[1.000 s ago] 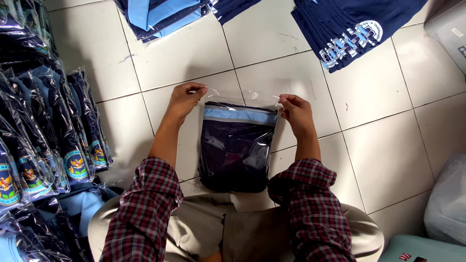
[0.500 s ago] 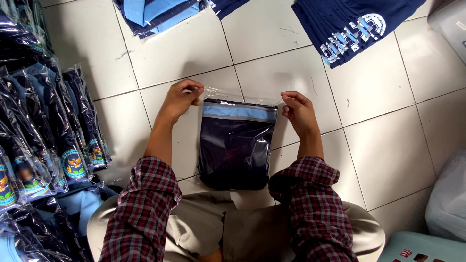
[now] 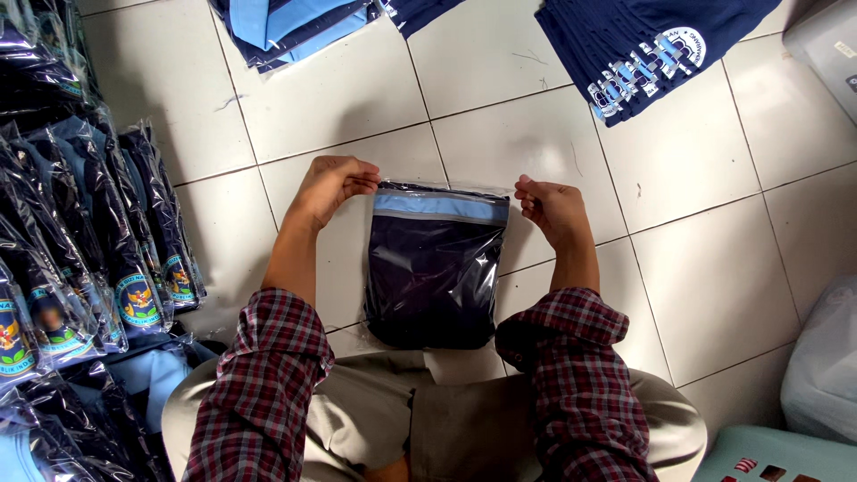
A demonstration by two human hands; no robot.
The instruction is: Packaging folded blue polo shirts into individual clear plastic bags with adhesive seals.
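- Pinching the top corners of a clear plastic bag [image 3: 435,268], the left hand [image 3: 332,186] and the right hand [image 3: 549,207] each had fingers pressed together on the bag's upper edge, one at each end.
- Compared with a moment before, the hands had drawn slightly apart and the top edge lay straighter and flatter between them; the loose flap that had stood above the garment now looked folded down, so by my judgement the mouth of the bag was being closed.
- The bag lay flat on the white tiled floor [image 3: 696,268], just in front of the person's knees, its lower end touching the beige trousers [image 3: 384,419].
- Inside it sat a folded dark navy garment with a light blue band across the top; the plastic was glossy and creased.
- Plaid sleeves [image 3: 259,384] covered both forearms to below the elbow.
- To the left, a row of bagged garments [image 3: 98,259] leaned against each other.
- Further out lay a stack of navy shirts [image 3: 643,54] with a printed emblem, and a blue-collared pile [image 3: 295,27] at the top edge.
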